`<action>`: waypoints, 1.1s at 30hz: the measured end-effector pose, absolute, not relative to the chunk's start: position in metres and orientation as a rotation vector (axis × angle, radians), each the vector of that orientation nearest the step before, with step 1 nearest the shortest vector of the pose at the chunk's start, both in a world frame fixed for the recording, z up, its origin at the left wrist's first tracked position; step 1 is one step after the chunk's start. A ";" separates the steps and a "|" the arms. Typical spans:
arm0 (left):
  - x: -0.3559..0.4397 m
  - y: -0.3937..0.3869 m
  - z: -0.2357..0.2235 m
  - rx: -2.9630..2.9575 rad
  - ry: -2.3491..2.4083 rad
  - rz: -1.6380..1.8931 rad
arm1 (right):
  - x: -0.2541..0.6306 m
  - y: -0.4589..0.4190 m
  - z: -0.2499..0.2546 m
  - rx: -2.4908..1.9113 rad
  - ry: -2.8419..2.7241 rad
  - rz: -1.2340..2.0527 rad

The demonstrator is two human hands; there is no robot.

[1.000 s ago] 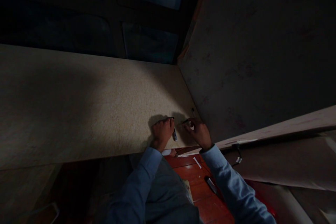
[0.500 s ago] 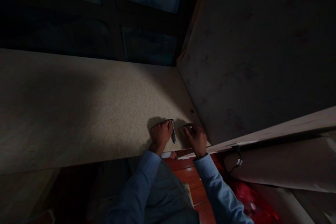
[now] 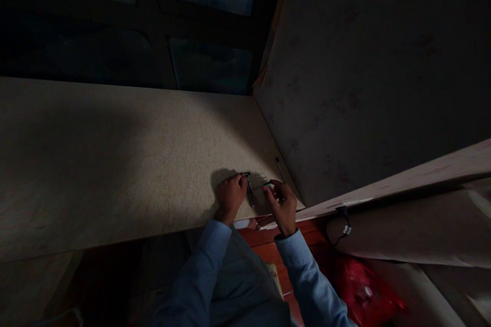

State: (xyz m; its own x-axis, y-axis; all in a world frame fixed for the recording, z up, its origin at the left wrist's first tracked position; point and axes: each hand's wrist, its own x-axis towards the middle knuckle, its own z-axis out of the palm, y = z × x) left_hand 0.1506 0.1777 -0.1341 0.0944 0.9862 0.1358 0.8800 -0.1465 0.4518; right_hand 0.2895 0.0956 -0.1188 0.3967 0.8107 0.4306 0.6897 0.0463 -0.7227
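My left hand (image 3: 231, 195) rests on the pale tabletop near its front edge, fingers curled closed at the upper end of a slim dark pen-like stick (image 3: 250, 195). A short dark bar (image 3: 244, 173) crosses by its fingertips; whether the two are joined is unclear. To the right, my right hand (image 3: 283, 204) pinches a small dark, greenish-tipped piece (image 3: 267, 183) between thumb and fingers, just above the surface. Faint light outlines, perhaps something clear, show beyond that piece. A thin stick with a dark end (image 3: 277, 160) lies along the wall side.
The pale tabletop (image 3: 126, 163) stretches left and ends at a patterned wall (image 3: 356, 87) on the right. Dark-framed window panes (image 3: 210, 64) stand behind it. Below are a reddish floor (image 3: 264, 253), a red plastic bag (image 3: 362, 291) and a dark cable (image 3: 347, 222).
The view has shifted slightly. My right hand has turned a little, and its small piece shows more clearly. The slim stick by my left hand has tilted or rolled somewhat.
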 end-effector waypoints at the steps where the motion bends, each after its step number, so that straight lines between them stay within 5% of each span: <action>1: 0.150 0.178 -0.135 2.121 1.853 0.607 | 0.293 0.097 -0.120 -1.719 -1.348 0.195; 18: 0.148 0.179 -0.136 2.042 1.743 0.725 | 0.292 0.121 -0.095 -2.475 -1.455 0.221; 33: 0.149 0.181 -0.141 2.018 1.715 0.790 | 0.282 0.126 -0.080 -2.613 -1.432 0.350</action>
State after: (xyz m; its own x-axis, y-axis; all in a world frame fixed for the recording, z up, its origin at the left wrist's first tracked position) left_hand 0.1489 0.1813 -0.1414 0.0993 0.9798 0.1736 0.7689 -0.1863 0.6116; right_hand 0.2815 0.1255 -0.0798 0.5196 0.8436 -0.1353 0.8108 -0.5368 -0.2334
